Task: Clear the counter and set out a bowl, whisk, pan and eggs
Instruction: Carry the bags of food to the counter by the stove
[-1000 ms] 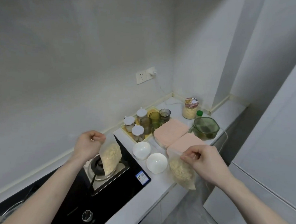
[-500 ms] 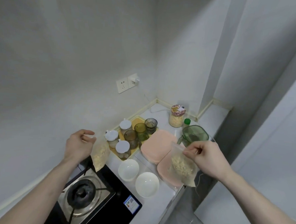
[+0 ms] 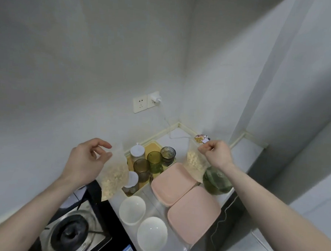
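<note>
My left hand [image 3: 86, 159] pinches the top of a clear bag of pale crumbly food [image 3: 114, 176], which hangs above the counter's left side by the stove. A second such bag [image 3: 194, 162] dangles from my right hand [image 3: 217, 154], raised over the pink containers. Two white bowls [image 3: 132, 210] [image 3: 152, 234] stand side by side on the white counter [image 3: 179, 135] near its front edge. No whisk, pan or eggs are in view.
Two pink lidded containers [image 3: 172, 185] [image 3: 193, 213] lie right of the bowls. A yellow tray [image 3: 154, 146] holds tinted glasses and white-capped jars. A green glass jug [image 3: 216, 182], a jar with a patterned lid [image 3: 202, 138], a gas burner [image 3: 70, 233] and a wall socket [image 3: 141, 104] are near.
Both hands have lifted their bags higher, and the right bag moved back over the containers. The view tilted up and shifted toward the corner.
</note>
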### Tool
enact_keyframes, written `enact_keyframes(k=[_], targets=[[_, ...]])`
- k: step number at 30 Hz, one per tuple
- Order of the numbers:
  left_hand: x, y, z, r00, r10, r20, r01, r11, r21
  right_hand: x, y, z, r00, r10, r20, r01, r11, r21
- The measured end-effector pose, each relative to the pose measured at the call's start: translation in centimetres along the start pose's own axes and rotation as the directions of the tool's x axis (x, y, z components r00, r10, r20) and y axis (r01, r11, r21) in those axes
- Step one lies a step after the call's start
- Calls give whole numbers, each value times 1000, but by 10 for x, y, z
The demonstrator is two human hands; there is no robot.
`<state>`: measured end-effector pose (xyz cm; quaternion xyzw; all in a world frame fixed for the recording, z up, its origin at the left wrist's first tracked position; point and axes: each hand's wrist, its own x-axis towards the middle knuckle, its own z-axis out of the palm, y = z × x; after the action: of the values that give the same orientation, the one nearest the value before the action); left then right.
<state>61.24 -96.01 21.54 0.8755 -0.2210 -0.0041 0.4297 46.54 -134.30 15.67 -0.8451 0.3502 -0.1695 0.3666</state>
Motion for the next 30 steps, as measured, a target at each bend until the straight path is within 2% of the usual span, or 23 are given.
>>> enact_keyframes(k=[14,18,23,26,30], targets=[[19,36,41,991,-13,-136,24,996,80,173,24,71,987,46,151,-27,992,-125],[22,41,57,989,-17,-149,32,995,99,200,38,89,983,49,175,-8,973,-229],[21,39,75,992,-31,-126,52,984,172,221,58,101,960,78,270,37,918,-395],[20,35,83,992,-58,-111,79,977,199,222,67,100,951,57,304,100,873,-477],[25,34,90,993,-71,-91,90,971,221,223,67,96,952,46,302,119,855,-505]])
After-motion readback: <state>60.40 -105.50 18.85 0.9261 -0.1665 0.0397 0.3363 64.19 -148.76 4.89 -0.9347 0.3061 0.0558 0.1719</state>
